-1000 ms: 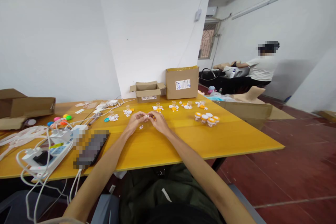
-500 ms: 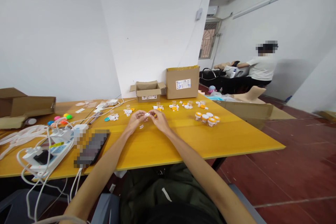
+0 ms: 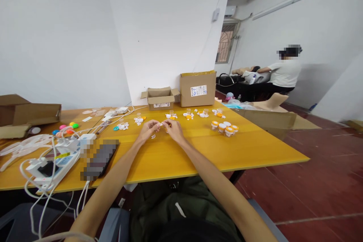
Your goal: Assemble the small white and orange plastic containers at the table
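Small white plastic part (image 3: 161,124) is located between the two hands, over the yellow wooden table (image 3: 198,155); its exact form is too small to tell. The left hand (image 3: 149,130) pinches it between thumb and fingertips; the right hand (image 3: 174,130) pinches it from the opposite side, fingers curled inward. A loose white openwork plastic piece (image 3: 153,136) lies on the table just beside the left hand.

Done, judging by the layout: a group of clear jars with white and orange lids (image 3: 214,125) stands capped at right. Left: separate clusters of loose white and orange plastic parts (image 3: 188,115) lie along the far side, with another beside a teal ring (image 3: 116,128); the held part is not yet set down
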A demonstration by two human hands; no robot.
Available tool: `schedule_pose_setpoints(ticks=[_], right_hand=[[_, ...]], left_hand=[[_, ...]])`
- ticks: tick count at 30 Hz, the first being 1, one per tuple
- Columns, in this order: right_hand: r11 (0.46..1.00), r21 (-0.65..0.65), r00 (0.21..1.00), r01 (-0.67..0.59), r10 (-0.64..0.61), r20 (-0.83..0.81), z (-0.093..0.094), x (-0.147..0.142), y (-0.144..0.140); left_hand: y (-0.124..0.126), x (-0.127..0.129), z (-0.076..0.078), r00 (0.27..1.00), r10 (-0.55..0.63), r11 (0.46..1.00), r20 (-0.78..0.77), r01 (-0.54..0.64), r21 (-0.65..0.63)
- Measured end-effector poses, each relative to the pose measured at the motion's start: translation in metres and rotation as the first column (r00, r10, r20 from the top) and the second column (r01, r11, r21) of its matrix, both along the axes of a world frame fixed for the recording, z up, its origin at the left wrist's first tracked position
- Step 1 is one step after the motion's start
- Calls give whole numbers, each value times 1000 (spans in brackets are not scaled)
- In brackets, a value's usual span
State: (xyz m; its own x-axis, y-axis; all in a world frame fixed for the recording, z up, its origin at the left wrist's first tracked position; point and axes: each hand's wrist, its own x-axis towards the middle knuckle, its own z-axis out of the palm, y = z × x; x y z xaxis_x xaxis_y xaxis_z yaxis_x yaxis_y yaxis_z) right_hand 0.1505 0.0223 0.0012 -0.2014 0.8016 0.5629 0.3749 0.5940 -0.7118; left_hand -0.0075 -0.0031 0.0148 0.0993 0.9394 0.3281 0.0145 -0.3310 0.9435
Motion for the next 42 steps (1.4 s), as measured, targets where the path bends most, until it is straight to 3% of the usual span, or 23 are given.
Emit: schedule_pose_setpoints(ticks=[6, 11, 17, 22, 27, 34, 37, 42], right_hand=[[999, 24, 998, 32, -33, 51, 1, 1, -3], [987, 145, 977, 64, -91, 191, 2, -1, -12], [923, 334, 855, -192, -9, 518, -3, -11, -25], [866, 376, 743, -329, -8, 669, -10, -17, -25], [881, 374, 782, -289, -8, 624, -11, -14, -21], [964, 264, 939, -21, -72, 337, -3, -7, -20], [972, 232, 944, 29, -103, 313, -1, -5, -20], [973, 232, 927, -7, -81, 365, -2, -3, -20]], left_hand=[[1, 1, 1, 999, 19, 999, -30, -18, 46], [5, -4, 0, 993, 105, 991, 54, -108, 75], [7, -8, 0, 963, 203, 976, 179, -213, 40], [8, -10, -1, 954, 232, 970, 189, -241, 23], [10, -11, -3, 965, 232, 970, 120, -239, 44], [6, -8, 0, 987, 158, 986, -8, -157, 63], [4, -6, 1, 990, 121, 990, -72, -114, 88], [6, -5, 0, 986, 79, 992, -150, -63, 112]])
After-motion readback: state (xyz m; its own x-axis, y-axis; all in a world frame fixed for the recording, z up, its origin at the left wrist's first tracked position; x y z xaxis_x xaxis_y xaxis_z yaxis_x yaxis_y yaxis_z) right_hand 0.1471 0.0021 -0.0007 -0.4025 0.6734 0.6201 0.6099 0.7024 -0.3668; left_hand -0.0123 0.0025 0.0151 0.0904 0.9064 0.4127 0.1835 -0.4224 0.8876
